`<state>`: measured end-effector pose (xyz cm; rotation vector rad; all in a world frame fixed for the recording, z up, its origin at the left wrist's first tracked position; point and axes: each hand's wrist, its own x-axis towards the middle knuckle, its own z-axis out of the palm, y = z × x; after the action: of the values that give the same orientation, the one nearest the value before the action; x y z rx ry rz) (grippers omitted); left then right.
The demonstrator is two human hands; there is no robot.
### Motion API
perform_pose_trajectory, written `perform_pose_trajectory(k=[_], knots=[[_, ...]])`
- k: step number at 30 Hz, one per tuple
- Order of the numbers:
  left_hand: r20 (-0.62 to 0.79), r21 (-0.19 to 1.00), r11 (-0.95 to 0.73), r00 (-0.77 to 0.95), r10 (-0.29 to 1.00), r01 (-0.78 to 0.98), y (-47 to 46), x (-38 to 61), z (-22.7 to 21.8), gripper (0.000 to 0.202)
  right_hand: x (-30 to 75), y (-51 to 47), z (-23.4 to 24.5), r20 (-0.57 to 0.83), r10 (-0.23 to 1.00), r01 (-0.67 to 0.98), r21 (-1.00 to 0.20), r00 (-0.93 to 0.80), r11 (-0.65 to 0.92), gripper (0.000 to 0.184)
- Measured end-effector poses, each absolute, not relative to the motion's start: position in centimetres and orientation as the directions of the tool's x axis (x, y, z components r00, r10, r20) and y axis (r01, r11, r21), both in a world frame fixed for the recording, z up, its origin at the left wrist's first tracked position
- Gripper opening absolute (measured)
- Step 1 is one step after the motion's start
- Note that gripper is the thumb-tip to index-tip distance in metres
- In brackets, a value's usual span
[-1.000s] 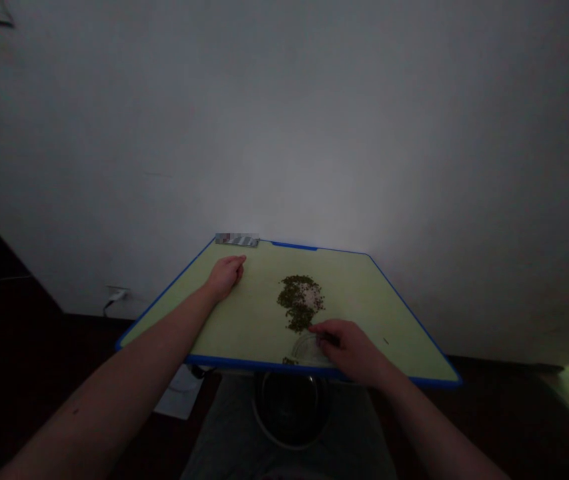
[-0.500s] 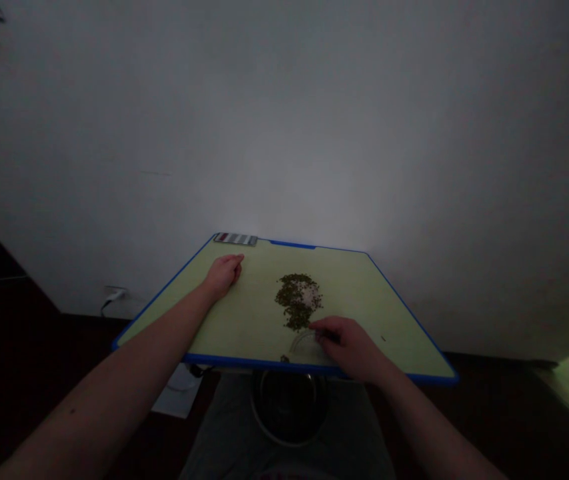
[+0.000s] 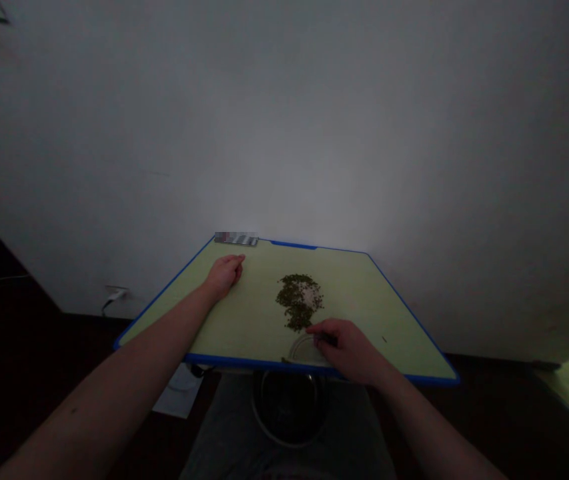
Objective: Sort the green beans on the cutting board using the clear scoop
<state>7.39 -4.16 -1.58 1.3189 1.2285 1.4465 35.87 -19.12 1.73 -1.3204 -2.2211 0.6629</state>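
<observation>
While the scene is dimly lit, a pale green worktop with a blue rim [image 3: 174, 283] is seen extending away from the wearer toward a plain white wall [image 3: 284, 120]. A heap of small dark green grains mixed with a little white material [image 3: 298, 300] lies near the middle of the worktop; its long axis runs from the near edge toward the far edge, with the narrower end pointing toward the wearer. Individual grains cannot be resolved.

The right hand [image 3: 349, 348] is placed at the near end of the heap, just beside a small round transparent dish [image 3: 304, 348] that sits close to the near rim. The fingers [image 3: 317, 328] are curled and pinched together at the dish's far rim; whether a grain is gripped between them cannot be told. Part of the dish is covered by the hand, and its outline is faint.

The left hand [image 3: 224, 273] is laid on the worktop well apart from the heap, toward the far left corner, with its fingers loosely bent and gripping nothing. A small grey rectangular object [image 3: 236, 238] at the far edge is blurred. Below the near rim, a round dark metal bowl [image 3: 287, 410] is partly hidden by the worktop.
</observation>
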Motion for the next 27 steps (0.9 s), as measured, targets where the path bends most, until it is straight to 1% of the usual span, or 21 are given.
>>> perform_pose_trajectory(k=[9, 13, 16, 19, 27], knots=[[0.222, 0.974, -0.213, -0.127, 0.967, 0.078, -4.9, 7.8, -1.1, 0.035, 36.3, -19.1, 1.8, 0.149, 0.898, 0.641, -0.653, -0.413, 0.403, 0.030], [0.214, 0.973, -0.199, -0.136, 0.967, 0.116, -5.8, 8.3, -0.1, 0.036, 34.7, -18.5, 2.0, 0.199, 0.878, 0.632, -0.628, -0.435, 0.455, 0.032], [0.215, 0.973, -0.200, -0.130, 0.968, 0.117, -5.9, 8.4, 0.1, 0.037, 33.7, -18.3, 2.2, 0.196, 0.847, 0.618, -0.606, -0.494, 0.501, 0.033], [0.236, 0.965, -0.218, -0.124, 0.964, 0.144, -5.5, 8.1, -0.3, 0.036, 33.6, -18.5, 2.3, 0.177, 0.849, 0.632, -0.595, -0.498, 0.496, 0.033], [0.226, 0.973, -0.217, -0.120, 0.967, 0.079, -5.0, 7.9, -0.7, 0.036, 35.3, -19.1, 2.2, 0.157, 0.871, 0.639, -0.622, -0.465, 0.453, 0.032]])
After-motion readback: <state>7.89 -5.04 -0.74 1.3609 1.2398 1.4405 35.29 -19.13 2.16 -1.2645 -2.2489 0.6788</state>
